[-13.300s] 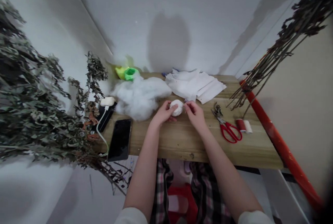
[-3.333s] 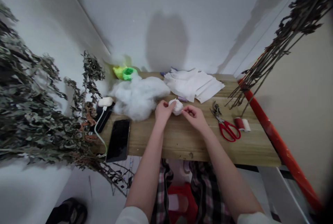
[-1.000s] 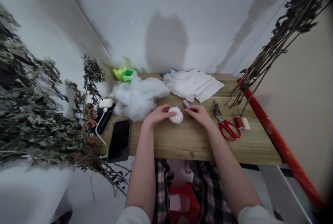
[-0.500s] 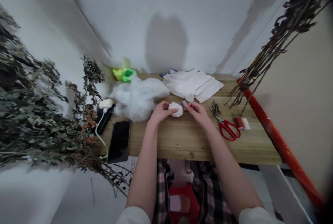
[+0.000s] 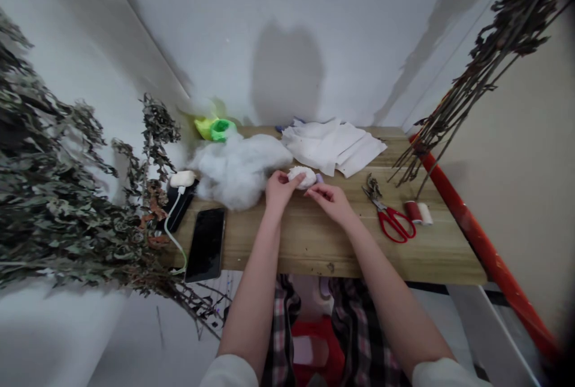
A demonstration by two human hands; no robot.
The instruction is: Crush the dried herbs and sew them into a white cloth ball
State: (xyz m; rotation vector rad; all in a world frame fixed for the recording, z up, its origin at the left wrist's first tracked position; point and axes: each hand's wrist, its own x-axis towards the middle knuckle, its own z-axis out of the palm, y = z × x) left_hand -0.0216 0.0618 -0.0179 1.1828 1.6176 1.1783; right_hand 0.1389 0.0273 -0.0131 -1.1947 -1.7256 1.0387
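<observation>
My left hand [image 5: 279, 188] is closed on a small white gathered cloth ball [image 5: 303, 178], thumb across its near side. Just to the right, my right hand [image 5: 330, 200] has its thumb and forefinger pinched together close to the ball's lower right edge. Whatever those fingertips hold is too small to make out. A lilac thread spool [image 5: 319, 178] stands right behind the ball, partly hidden. Behind my left hand lies a heap of white stuffing [image 5: 240, 168]. Several white cloth pieces [image 5: 335, 144] are piled beyond the ball.
Red-handled scissors [image 5: 393, 219] lie to the right, beside a dark red spool [image 5: 412, 212] and a cream spool [image 5: 424, 214]. At left are a black phone [image 5: 205, 243] and a cabled white case [image 5: 182, 179]. Dried plants [image 5: 90, 195] crowd the left; more hang right.
My right hand has moved left and slightly down, away from the lilac spool and to the ball's edge. My left hand and the ball have shifted a little, the ball slightly away from me.
</observation>
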